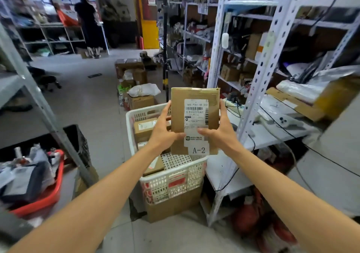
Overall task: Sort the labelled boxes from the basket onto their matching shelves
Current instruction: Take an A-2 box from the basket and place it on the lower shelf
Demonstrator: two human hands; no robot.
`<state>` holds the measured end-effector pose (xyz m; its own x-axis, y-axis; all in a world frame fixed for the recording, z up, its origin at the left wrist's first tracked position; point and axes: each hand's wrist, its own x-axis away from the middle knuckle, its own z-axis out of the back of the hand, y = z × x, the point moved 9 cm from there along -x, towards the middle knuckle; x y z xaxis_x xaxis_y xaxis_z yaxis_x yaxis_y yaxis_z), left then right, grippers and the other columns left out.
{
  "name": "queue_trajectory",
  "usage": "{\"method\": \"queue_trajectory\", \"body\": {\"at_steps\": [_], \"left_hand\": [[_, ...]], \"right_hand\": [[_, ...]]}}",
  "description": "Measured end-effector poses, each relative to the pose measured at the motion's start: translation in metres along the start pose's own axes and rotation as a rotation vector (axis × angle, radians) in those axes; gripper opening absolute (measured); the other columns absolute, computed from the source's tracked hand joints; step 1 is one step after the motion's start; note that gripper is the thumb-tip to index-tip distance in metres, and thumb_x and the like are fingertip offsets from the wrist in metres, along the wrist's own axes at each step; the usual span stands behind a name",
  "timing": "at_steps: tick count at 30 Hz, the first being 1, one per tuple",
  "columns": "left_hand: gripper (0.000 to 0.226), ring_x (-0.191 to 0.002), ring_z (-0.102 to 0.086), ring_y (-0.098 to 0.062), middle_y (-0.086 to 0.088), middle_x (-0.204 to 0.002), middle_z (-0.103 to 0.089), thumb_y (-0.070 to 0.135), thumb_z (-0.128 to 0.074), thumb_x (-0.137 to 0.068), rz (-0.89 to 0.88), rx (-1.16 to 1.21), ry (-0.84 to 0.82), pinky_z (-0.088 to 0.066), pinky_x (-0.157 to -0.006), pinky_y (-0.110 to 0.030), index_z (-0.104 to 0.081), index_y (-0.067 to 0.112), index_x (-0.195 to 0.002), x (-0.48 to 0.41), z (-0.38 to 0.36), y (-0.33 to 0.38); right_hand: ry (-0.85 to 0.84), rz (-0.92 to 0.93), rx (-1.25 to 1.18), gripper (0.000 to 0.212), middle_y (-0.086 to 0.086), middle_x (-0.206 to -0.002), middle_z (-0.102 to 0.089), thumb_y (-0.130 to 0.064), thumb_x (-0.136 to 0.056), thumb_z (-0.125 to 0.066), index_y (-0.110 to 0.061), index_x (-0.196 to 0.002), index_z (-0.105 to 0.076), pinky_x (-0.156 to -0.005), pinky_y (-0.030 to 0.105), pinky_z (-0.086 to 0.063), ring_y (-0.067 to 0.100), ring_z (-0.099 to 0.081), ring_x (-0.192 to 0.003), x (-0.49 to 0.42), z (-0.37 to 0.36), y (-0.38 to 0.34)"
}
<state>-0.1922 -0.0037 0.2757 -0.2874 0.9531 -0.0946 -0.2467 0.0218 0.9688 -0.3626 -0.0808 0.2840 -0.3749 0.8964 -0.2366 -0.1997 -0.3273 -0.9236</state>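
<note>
Head view: at the centre of the frame both hands hold up a flat brown cardboard box (pixel 178 104), upright, with its printed face toward the camera. A white shipping label (pixel 196 116) with a barcode runs down the front, and a white tag at the bottom edge reads "A-2" (pixel 198 150).

The left hand (pixel 163 134) grasps the box's left edge, with its thumb lying across the lower front and its fingers reaching up along the side. The right hand (pixel 222 134) grasps the right edge the same way, its thumb resting on the label.

The box is held over a white plastic basket (pixel 175 182) in the lower centre. The basket has perforated walls and sits on a brown carton (pixel 171 208) on the floor. More labelled cardboard boxes (pixel 145 127) lie inside the basket, behind the left hand.

Along the right side of the frame stands white perforated-steel shelving (pixel 262 73) loaded with parcels, bags and cables. A grey shelf upright (pixel 39 100) slants across the left side, and a red tub (pixel 56 184) full of packets sits in the lower left.

Beyond the basket, cartons (pixel 132 71) and a white bag (pixel 145 90) are piled on the floor. In the upper left a person in dark clothing (pixel 87 22) stands at a far shelf.
</note>
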Motion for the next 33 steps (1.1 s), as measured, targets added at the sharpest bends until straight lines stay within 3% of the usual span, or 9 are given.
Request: {"method": "queue_trajectory", "body": {"at_steps": [7,10,13,15,18,20,26,30,33], "left_hand": [[0.109,-0.120,-0.053,-0.020,0.003,-0.131,-0.048,-0.001,-0.079,-0.072,-0.049,0.098,-0.174,-0.054,-0.091,-0.040,-0.017,0.045,-0.148,0.000,-0.048,0.025],[0.111,-0.121,-0.052,-0.019,0.004,-0.132,-0.048,0.000,-0.081,-0.069,-0.071,0.115,-0.264,-0.052,-0.094,-0.043,-0.018,0.048,-0.147,-0.002,-0.079,0.038],[0.113,-0.104,-0.059,-0.009,0.007,-0.123,-0.051,-0.007,-0.079,-0.070,-0.101,0.160,-0.361,-0.056,-0.073,-0.020,-0.016,0.043,-0.150,0.000,-0.115,0.053],[0.113,-0.101,-0.058,-0.010,0.007,-0.118,-0.052,-0.009,-0.078,-0.070,-0.135,0.159,-0.418,-0.054,-0.071,-0.019,-0.016,0.042,-0.150,0.003,-0.140,0.069],[0.113,-0.115,-0.055,-0.023,-0.003,-0.124,-0.050,-0.009,-0.078,-0.068,-0.172,0.174,-0.510,-0.054,-0.088,-0.039,-0.018,0.045,-0.148,0.010,-0.180,0.091],[0.112,-0.120,-0.053,-0.026,-0.005,-0.129,-0.049,-0.010,-0.077,-0.068,-0.185,0.200,-0.583,-0.053,-0.093,-0.042,-0.020,0.045,-0.148,0.018,-0.209,0.106],[0.100,-0.112,-0.057,-0.019,0.010,-0.116,-0.053,-0.009,-0.073,-0.074,-0.259,0.264,-0.816,-0.056,-0.073,-0.020,-0.023,0.039,-0.148,0.059,-0.303,0.142],[0.108,-0.121,-0.054,-0.028,-0.008,-0.130,-0.051,0.002,-0.076,-0.066,-0.284,0.291,-0.970,-0.057,-0.087,-0.041,-0.021,0.045,-0.148,0.091,-0.367,0.165],[0.107,-0.121,-0.052,-0.027,-0.007,-0.132,-0.048,0.007,-0.077,-0.067,-0.330,0.283,-1.070,-0.055,-0.089,-0.040,-0.019,0.047,-0.148,0.118,-0.417,0.185]], "right_hand": [[0.193,0.015,0.052,0.106,0.001,-0.130,-0.056,-0.029,-0.057,-0.086,-0.048,-0.140,-0.024,-0.098,0.050,-0.049,0.017,-0.056,-0.121,0.042,0.055,-0.019],[0.269,-0.005,0.128,0.108,-0.013,-0.123,-0.054,-0.014,-0.066,-0.086,-0.035,-0.148,-0.018,-0.097,0.030,-0.049,0.007,-0.055,-0.115,0.061,0.088,-0.025],[0.358,-0.023,0.207,0.106,-0.019,-0.114,-0.053,-0.005,-0.069,-0.083,-0.026,-0.150,-0.018,-0.081,0.000,-0.040,-0.013,-0.051,-0.102,0.083,0.125,-0.032],[0.440,-0.048,0.272,0.105,-0.020,-0.114,-0.052,-0.005,-0.069,-0.082,-0.027,-0.149,-0.018,-0.088,0.005,-0.041,-0.011,-0.051,-0.105,0.100,0.149,-0.039],[0.533,-0.082,0.318,0.109,-0.010,-0.124,-0.052,-0.004,-0.068,-0.082,-0.028,-0.151,-0.014,-0.101,0.037,-0.048,0.010,-0.054,-0.117,0.129,0.181,-0.051],[0.600,-0.101,0.361,0.110,-0.011,-0.126,-0.050,-0.003,-0.068,-0.082,-0.027,-0.150,-0.013,-0.103,0.042,-0.046,0.012,-0.053,-0.118,0.149,0.203,-0.057],[0.819,-0.202,0.414,0.114,-0.012,-0.125,-0.051,-0.004,-0.070,-0.081,-0.026,-0.153,-0.007,-0.104,0.037,-0.046,0.009,-0.053,-0.118,0.227,0.270,-0.058],[0.966,-0.271,0.463,0.115,-0.003,-0.131,-0.052,-0.004,-0.070,-0.082,-0.025,-0.154,-0.005,-0.093,0.011,-0.043,0.006,-0.049,-0.117,0.279,0.317,-0.061],[1.078,-0.314,0.495,0.115,-0.003,-0.130,-0.051,-0.007,-0.071,-0.082,-0.024,-0.154,-0.005,-0.093,0.015,-0.041,0.005,-0.048,-0.115,0.320,0.351,-0.063]]}}
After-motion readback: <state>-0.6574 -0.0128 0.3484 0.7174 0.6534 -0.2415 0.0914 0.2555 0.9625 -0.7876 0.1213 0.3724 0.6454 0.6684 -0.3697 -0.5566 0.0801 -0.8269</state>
